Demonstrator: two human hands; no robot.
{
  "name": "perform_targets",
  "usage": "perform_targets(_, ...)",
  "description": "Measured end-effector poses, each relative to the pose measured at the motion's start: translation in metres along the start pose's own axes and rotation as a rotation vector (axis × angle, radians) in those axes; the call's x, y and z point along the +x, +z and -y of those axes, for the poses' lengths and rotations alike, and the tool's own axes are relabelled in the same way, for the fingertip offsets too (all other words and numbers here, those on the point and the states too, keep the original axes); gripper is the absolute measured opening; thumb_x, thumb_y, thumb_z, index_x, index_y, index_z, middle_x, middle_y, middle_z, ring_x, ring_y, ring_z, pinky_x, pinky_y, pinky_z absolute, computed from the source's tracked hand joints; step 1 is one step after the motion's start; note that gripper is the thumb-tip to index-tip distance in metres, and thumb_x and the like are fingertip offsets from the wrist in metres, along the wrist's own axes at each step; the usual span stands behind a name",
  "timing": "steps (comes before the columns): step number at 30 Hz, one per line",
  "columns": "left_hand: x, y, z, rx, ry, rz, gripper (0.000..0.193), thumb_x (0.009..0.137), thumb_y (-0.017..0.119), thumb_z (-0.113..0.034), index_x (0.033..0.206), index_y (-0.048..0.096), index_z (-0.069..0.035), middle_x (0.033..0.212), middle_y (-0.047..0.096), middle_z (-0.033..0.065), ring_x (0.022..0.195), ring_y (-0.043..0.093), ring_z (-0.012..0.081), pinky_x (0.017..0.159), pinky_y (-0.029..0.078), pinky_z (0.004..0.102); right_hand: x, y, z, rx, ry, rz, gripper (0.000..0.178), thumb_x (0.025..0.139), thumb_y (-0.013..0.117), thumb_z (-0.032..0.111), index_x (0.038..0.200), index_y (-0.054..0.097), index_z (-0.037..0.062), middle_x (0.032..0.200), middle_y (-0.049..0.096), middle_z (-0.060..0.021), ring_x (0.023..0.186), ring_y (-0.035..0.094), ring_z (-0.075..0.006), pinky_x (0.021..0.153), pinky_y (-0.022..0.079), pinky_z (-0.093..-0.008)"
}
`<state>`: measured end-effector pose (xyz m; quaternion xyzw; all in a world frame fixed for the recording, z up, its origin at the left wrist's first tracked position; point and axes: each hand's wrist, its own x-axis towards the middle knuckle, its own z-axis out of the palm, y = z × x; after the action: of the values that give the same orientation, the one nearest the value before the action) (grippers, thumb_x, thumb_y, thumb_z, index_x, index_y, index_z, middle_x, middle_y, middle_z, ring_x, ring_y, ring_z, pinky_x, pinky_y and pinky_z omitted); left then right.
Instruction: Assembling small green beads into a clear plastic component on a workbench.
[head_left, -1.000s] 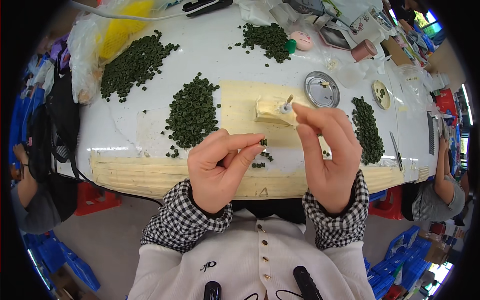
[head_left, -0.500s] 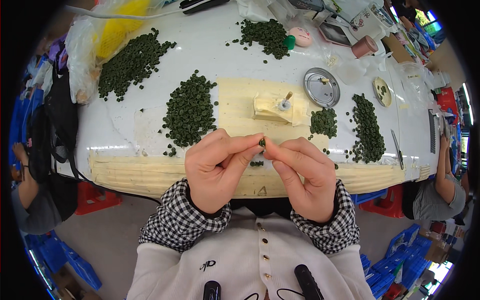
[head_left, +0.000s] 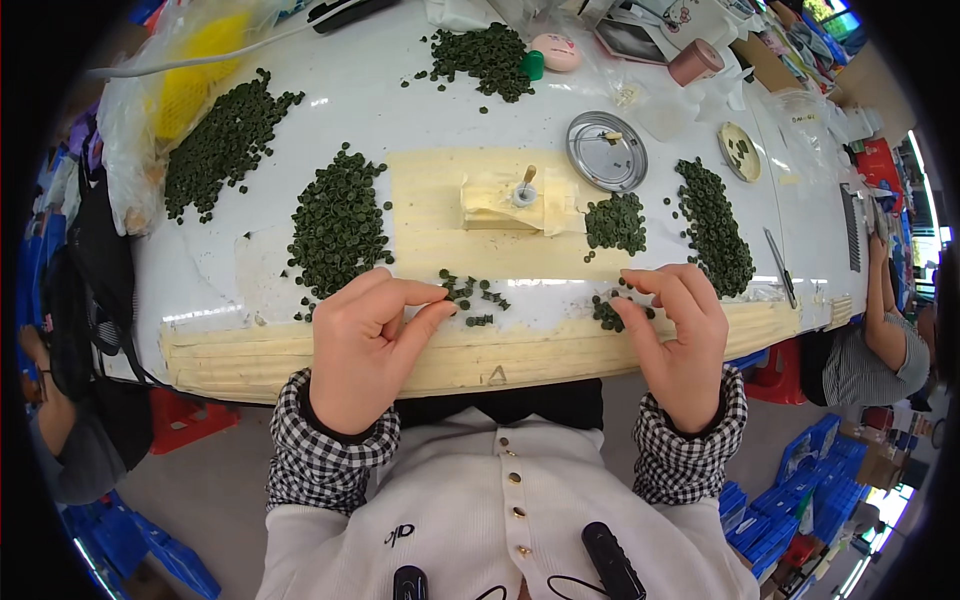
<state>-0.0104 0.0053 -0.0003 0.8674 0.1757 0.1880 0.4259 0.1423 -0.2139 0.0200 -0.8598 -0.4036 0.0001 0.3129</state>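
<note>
Thumb and forefinger of my left hand close on a small dark green piece at the edge of a loose cluster of such pieces. These look like little round caps, some with a stem; they are too small to tell exactly. To the right, my right hand is over another small group of dark green pieces, its thumb and forefinger apart. Beyond the hands stands a block wrapped in cream tape, with a small white pot holding a wooden-handled tool.
Larger heaps of green pieces lie at left, far left, back and right. A round metal tray, a cream dish, a pink spool and a thin pen-like tool are farther off. Cream tape covers the table's front edge.
My hands were together, pinching a small green piece between them. Now they have parted, left hand to the left and right hand to the right, both down by the loose pieces.
</note>
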Motion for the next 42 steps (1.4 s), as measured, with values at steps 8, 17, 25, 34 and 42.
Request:
perform_targets(8, -0.001, 0.001, -0.004, -0.039, -0.080, -0.010, 0.008, 0.074, 0.073, 0.000, 0.080, 0.068, 0.001, 0.056, 0.035, -0.0022, 0.050, 0.030, 0.0072, 0.048, 0.024, 0.0245, -0.021, -0.013, -0.003, 0.010, 0.139, 0.095, 0.044, 0.072, 0.076, 0.008, 0.112, 0.061, -0.0002, 0.094, 0.057, -0.0123, 0.078, 0.057, -0.0242, 0.065, 0.047, -0.0319)
perform_targets(17, -0.010, -0.005, -0.002, -1.266, -0.443, 0.004, 0.016, 0.097, 0.047, -0.011, 0.108, 0.054, -0.001, 0.072, 0.049, -0.0014, 0.060, 0.039, 0.0056, 0.053, 0.030, 0.0199, -0.015, 0.001, 0.000, 0.142, 0.096, 0.129, 0.035, 0.075, 0.070, -0.004, 0.110, 0.063, -0.0011, 0.095, 0.059, -0.0104, 0.072, 0.056, -0.0160, 0.063, 0.049, -0.0262)
perform_targets(25, -0.018, 0.004, 0.000, -1.694, -0.631, 0.095, 0.027, 0.097, 0.041, -0.001, 0.123, 0.049, 0.001, 0.120, 0.056, 0.0164, 0.095, 0.057, 0.0147, 0.083, 0.048, 0.0231, -0.008, 0.015, 0.007, 0.168, -0.008, 0.072, 0.027, 0.074, 0.070, -0.002, 0.101, 0.066, 0.0012, 0.091, 0.059, -0.0114, 0.078, 0.058, -0.0260, 0.066, 0.049, -0.0324)
perform_targets(34, -0.018, 0.002, -0.001, -1.710, -0.744, 0.038, 0.023, 0.102, 0.043, -0.022, 0.108, 0.056, -0.004, 0.100, 0.066, 0.0082, 0.066, 0.056, 0.0068, 0.059, 0.046, 0.0157, -0.005, 0.018, 0.008, 0.004, -0.186, 0.018, 0.014, 0.071, 0.072, 0.003, 0.083, 0.066, 0.0042, 0.082, 0.055, -0.0064, 0.074, 0.052, -0.0229, 0.064, 0.046, -0.0326)
perform_targets(42, -0.018, 0.004, 0.005, -1.646, -0.569, 0.077, 0.029, 0.102, 0.043, -0.025, 0.108, 0.060, -0.003, 0.085, 0.059, -0.0008, 0.055, 0.037, 0.0036, 0.051, 0.030, 0.0179, 0.001, 0.025, 0.011, -0.084, -0.217, -0.004, 0.012, 0.071, 0.069, 0.001, 0.079, 0.061, 0.0020, 0.078, 0.051, -0.0076, 0.074, 0.049, -0.0251, 0.065, 0.045, -0.0344)
